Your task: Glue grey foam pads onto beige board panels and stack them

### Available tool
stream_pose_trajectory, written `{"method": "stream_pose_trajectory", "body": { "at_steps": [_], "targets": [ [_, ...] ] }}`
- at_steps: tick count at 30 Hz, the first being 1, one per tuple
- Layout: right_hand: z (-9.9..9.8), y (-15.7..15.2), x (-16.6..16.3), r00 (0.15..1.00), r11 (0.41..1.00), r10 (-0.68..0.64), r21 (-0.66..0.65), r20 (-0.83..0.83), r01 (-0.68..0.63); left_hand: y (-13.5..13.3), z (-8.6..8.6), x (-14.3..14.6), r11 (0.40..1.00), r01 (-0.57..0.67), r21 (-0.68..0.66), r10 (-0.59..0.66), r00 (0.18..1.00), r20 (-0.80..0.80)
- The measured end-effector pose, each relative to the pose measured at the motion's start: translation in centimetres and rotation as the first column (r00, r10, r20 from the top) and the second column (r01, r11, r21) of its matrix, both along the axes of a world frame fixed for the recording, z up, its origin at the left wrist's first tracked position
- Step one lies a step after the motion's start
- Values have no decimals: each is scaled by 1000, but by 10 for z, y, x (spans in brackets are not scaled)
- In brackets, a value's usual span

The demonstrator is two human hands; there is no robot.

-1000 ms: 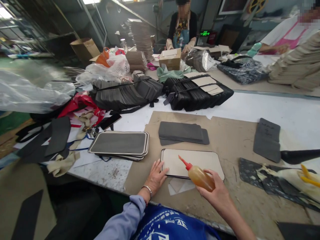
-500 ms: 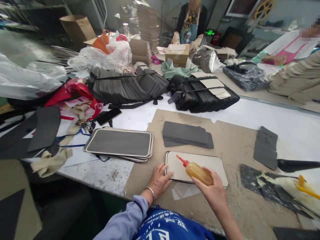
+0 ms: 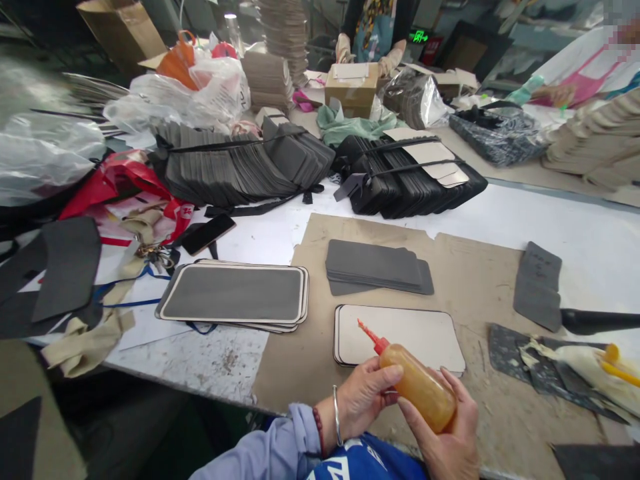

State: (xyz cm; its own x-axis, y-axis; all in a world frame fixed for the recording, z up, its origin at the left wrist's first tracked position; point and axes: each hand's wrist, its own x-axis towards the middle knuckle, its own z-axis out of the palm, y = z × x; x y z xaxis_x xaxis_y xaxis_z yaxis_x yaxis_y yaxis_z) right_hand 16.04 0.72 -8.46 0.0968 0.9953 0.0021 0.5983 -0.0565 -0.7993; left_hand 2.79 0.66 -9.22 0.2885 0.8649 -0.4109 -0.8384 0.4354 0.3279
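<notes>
A glue bottle (image 3: 419,387), amber with a red nozzle pointing up and left, is held between both hands. My left hand (image 3: 367,393) grips it near the cap, thumb on its side. Around its lower body wraps my right hand (image 3: 445,427). Beyond the bottle lies a small stack of cream rounded panels (image 3: 400,333) with dark edges. Thin grey rounded pieces (image 3: 375,265) are piled just behind it. To the left sits a stack of cream-bordered panels (image 3: 235,293) with grey tops.
Strapped bundles of grey pieces (image 3: 240,160) and black pieces (image 3: 410,177) stand farther back. A phone (image 3: 209,233) and keys lie left. At right are a black handle (image 3: 600,321) and a glue-smeared board (image 3: 505,353). Two people are across the table, one by a cardboard box (image 3: 351,87).
My left hand has left the cream panels and come onto the bottle near its cap. The bottle has moved toward me and slightly right. The camera view has shifted a little.
</notes>
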Motion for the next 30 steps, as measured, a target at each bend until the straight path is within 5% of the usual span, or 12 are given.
{"method": "stream_pose_trajectory", "body": {
  "at_steps": [5,8,10,12,14,16,19,24,30],
  "targets": [
    [-5,8,-4,985,974,-140,-192,-103,119,7,-11,-1,994,77,-82,-94,969,-229],
    [-13,12,-8,983,975,-139,-193,-121,114,4,-23,-10,992,126,-25,-122,864,-489],
    [-14,15,-13,994,992,-92,-94,-64,86,-2,-35,-23,992,117,41,-41,623,-781],
    [-14,18,-18,1000,999,-18,44,13,18,-10,-51,-38,981,133,142,114,201,-973],
    [-14,24,-20,994,979,66,188,91,-83,-17,-70,-52,934,237,268,307,-146,-941],
    [-15,30,-21,973,935,155,294,171,-201,-22,-87,-62,862,384,331,458,-310,-833],
    [-19,38,-23,928,874,272,338,257,-349,-24,-104,-70,788,513,340,567,-390,-726],
    [-24,43,-22,874,840,366,290,320,-458,-23,-108,-73,757,551,351,608,-395,-689],
    [-24,52,17,870,866,254,301,422,-399,-23,-108,-75,742,558,371,627,-382,-680]
  ]
}}
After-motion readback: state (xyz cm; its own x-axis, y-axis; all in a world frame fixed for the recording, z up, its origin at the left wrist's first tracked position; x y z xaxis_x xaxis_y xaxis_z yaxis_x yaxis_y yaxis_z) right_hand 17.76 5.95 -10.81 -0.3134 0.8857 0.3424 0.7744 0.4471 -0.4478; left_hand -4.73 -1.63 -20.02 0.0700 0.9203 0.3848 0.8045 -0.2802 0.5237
